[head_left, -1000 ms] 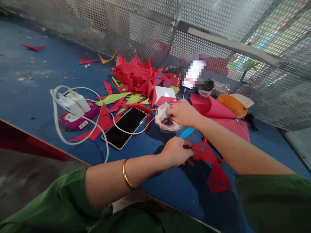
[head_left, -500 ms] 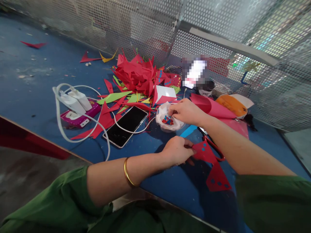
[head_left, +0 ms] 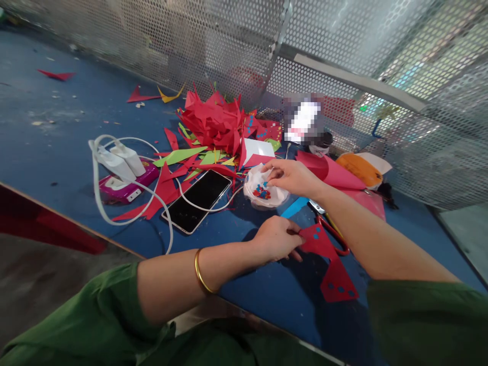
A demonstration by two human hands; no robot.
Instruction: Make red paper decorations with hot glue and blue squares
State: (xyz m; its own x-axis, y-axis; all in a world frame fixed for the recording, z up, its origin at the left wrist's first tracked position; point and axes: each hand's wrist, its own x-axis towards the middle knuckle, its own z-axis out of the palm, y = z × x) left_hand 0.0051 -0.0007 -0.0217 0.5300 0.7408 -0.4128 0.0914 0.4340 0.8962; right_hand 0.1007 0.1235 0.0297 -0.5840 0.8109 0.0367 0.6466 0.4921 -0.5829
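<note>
My left hand (head_left: 277, 238) pinches the near-left end of a red paper piece (head_left: 320, 241) that carries small blue dots; the piece stretches right and down over the blue table. Over a small white bowl (head_left: 251, 198), my right hand (head_left: 285, 175) reaches in with its fingers bent together at the rim. Small red and blue bits (head_left: 262, 191) lie in the bowl by the fingertips. Whether those fingers hold a bit is too small to tell. Red-handled scissors (head_left: 335, 238) lie partly under my right forearm, beside a blue paper strip (head_left: 295, 207).
A black-screened phone (head_left: 198, 201) lies left of the bowl. Further left, a purple power strip (head_left: 127, 188) holds white chargers with looping cables. Red paper scraps (head_left: 213, 122) are heaped behind, before a perforated metal panel (head_left: 229, 46). A lit, blurred screen (head_left: 303, 122) stands there too.
The fingers of my right hand have shifted slightly within the bowl, showing more of the bits. My left hand keeps its grip on the red paper. The view has moved a little.
</note>
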